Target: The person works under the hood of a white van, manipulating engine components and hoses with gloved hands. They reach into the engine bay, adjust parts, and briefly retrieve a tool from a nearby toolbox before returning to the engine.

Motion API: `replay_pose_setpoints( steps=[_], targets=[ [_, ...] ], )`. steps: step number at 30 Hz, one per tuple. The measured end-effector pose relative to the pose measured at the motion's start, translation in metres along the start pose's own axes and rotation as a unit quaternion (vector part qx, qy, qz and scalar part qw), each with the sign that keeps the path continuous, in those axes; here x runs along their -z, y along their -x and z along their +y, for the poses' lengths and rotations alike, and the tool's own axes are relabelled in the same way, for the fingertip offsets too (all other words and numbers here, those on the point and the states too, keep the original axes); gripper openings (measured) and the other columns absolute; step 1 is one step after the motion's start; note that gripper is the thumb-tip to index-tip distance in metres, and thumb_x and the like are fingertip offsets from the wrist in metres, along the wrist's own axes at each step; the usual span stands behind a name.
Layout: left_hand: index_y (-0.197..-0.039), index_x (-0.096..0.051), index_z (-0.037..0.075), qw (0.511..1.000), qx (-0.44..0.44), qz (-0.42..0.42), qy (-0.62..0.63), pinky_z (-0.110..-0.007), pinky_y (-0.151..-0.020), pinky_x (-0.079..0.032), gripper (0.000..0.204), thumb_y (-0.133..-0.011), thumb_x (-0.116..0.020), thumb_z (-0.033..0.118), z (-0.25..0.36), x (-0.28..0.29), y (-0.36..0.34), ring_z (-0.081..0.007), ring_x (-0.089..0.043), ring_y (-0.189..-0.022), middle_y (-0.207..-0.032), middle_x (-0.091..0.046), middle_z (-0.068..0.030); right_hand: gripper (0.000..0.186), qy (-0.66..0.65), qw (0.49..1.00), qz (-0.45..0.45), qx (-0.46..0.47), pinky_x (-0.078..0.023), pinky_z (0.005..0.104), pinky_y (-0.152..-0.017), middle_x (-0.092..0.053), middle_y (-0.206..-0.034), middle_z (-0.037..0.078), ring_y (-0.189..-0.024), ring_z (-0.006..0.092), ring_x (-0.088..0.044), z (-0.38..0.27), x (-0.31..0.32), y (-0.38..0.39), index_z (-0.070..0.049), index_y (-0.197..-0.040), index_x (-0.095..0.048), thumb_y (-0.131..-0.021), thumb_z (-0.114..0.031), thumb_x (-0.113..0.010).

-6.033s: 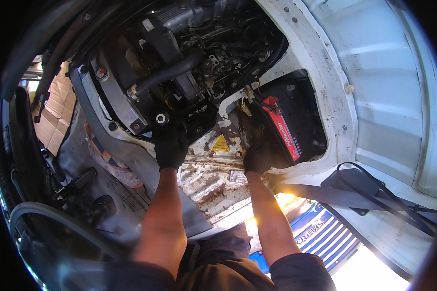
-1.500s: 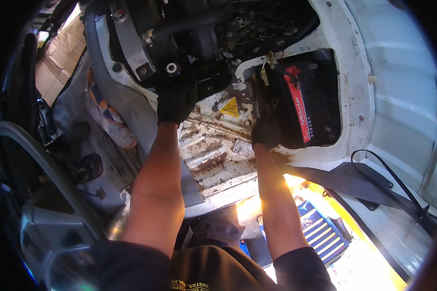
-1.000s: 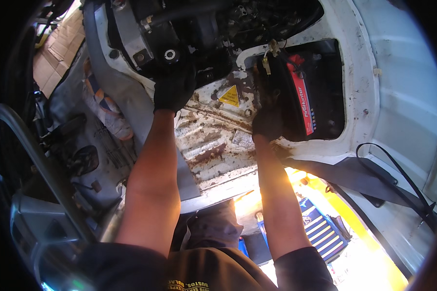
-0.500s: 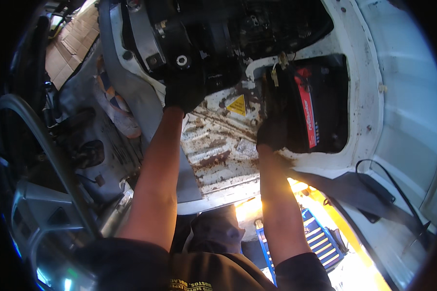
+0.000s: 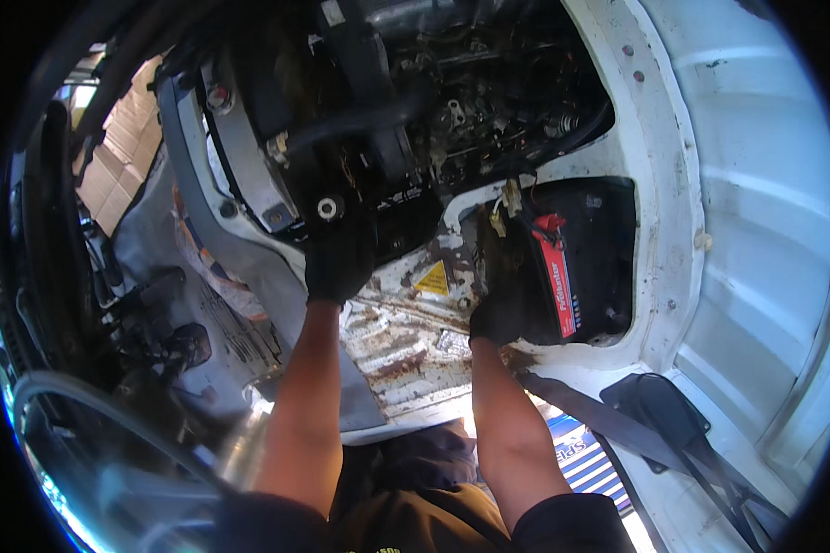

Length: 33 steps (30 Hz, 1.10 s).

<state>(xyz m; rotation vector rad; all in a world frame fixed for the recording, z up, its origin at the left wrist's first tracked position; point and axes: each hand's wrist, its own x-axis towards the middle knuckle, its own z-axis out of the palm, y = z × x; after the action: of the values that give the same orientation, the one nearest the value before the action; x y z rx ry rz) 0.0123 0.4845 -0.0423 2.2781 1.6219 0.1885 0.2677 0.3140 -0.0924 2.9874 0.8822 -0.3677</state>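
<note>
My left hand [image 5: 337, 267], in a black glove, is at the near edge of the open engine bay [image 5: 489, 83]. Just beyond it is a round metal ring [image 5: 326, 209] on a black part. Its fingers blend into the dark parts around them. My right hand [image 5: 496, 320], also gloved in black, rests by the near left edge of a black battery [image 5: 604, 249] with a red label strip [image 5: 555, 286]. The right fingers are lost against the dark recess, so any hold there is hidden. Between my hands lies a rusty white metal panel [image 5: 401, 355] with a yellow triangular sticker [image 5: 432, 278].
A steering wheel [image 5: 83, 387] curves in at the lower left. Cardboard [image 5: 120, 175] lies at the far left. To the right are a seat belt [image 5: 599, 424] and the white ribbed body wall [image 5: 756, 212]. Loose wire connectors [image 5: 507, 203] hang beside the battery.
The view has tilted forward, so the engine bay and battery sit lower in the picture and more of the engine shows. Both hands stay close to the same parts as before.
</note>
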Motion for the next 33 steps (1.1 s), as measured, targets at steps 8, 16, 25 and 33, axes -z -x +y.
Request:
replay_pose_setpoints(
  steps=[8,16,25,33],
  targets=[
    [-0.123,-0.077,0.012,0.994,0.022,0.040,0.101,-0.051,-0.084,-0.060,0.031,-0.097,-0.069,0.025,-0.007,-0.007,0.001,-0.0392,-0.073,-0.094,-0.116,-0.078,-0.0148,0.046,0.006,0.999,0.022,-0.029,-0.053,0.0513,-0.104,-0.072,-0.136,0.019,-0.121,0.0396,-0.069,-0.001,0.001,0.001,-0.009,-0.141,-0.067,-0.110,-0.039,-0.052],
    [-0.125,-0.077,0.013,0.993,0.033,0.057,0.101,-0.050,-0.086,-0.061,0.031,-0.097,-0.069,0.024,-0.004,-0.004,0.000,-0.0378,-0.075,-0.094,-0.112,-0.080,-0.0134,0.045,-0.006,0.992,0.121,0.017,-0.056,0.0580,-0.094,-0.075,-0.127,0.022,-0.109,0.0461,-0.072,-0.009,0.004,-0.002,-0.010,-0.137,-0.068,-0.106,-0.040,-0.056],
    [-0.119,-0.079,0.013,0.994,0.034,0.060,0.090,-0.049,-0.083,-0.061,0.028,-0.103,-0.065,0.030,0.001,0.004,-0.002,-0.0364,-0.076,-0.092,-0.109,-0.080,-0.0138,0.047,-0.049,0.996,0.069,-0.027,-0.053,0.0501,-0.104,-0.071,-0.135,0.023,-0.121,0.0425,-0.069,-0.017,0.014,0.001,-0.005,-0.142,-0.067,-0.109,-0.037,-0.056],
    [-0.120,-0.079,0.012,0.993,0.035,0.057,0.097,-0.048,-0.086,-0.062,0.028,-0.103,-0.065,0.030,0.003,0.003,-0.002,-0.0365,-0.076,-0.095,-0.114,-0.079,-0.0141,0.049,-0.049,0.997,0.058,-0.029,-0.053,0.0513,-0.103,-0.071,-0.134,0.023,-0.120,0.0431,-0.069,-0.016,0.017,0.000,-0.006,-0.141,-0.068,-0.108,-0.042,-0.057]
  ],
)
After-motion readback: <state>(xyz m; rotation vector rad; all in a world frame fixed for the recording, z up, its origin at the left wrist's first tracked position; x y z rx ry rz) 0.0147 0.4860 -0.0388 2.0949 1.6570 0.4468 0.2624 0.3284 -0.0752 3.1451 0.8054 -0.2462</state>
